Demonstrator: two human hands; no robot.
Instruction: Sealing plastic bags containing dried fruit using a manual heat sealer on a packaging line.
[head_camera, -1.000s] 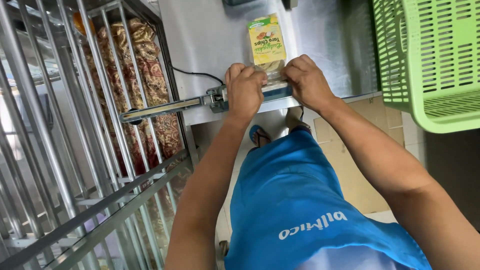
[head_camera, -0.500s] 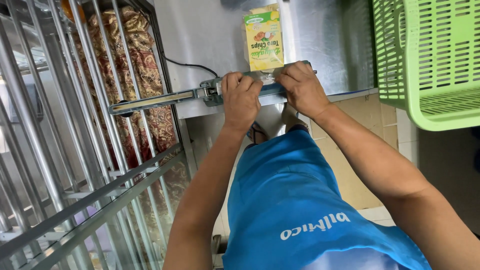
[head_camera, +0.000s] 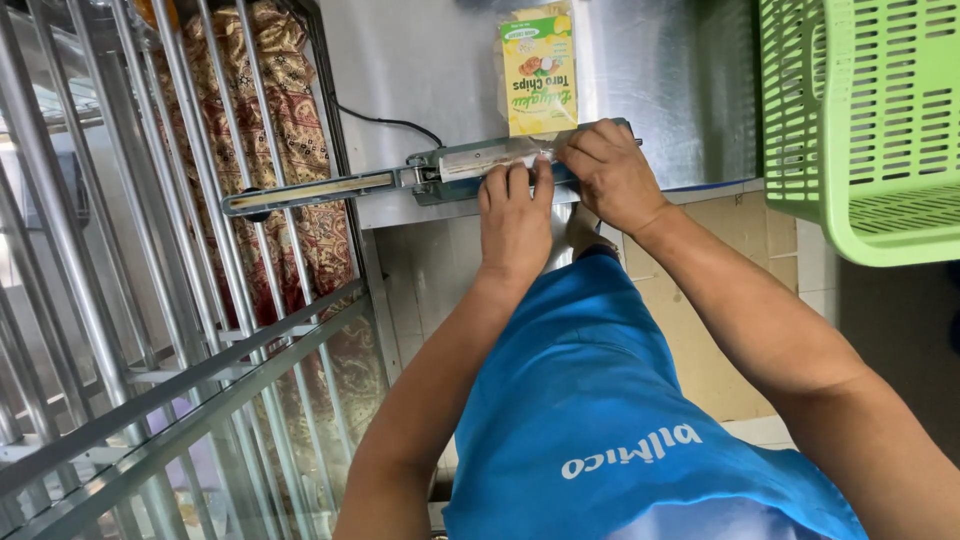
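Both hands press flat on a long grey metal sealer bar (head_camera: 470, 165): left hand (head_camera: 515, 215) beside right hand (head_camera: 612, 175). Neither grips anything. A yellow-green snack bag (head_camera: 538, 70) lies under the bar on the steel table (head_camera: 430, 60).

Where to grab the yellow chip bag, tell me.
Take the yellow chip bag by its free far end, coming from above the steel table. Its near edge lies under the sealer, where the left hand and right hand press.

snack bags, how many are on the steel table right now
1. The yellow-green snack bag lies flat on the steel table, its near end under the sealer bar, just beyond both hands. Others may lie outside the frame.
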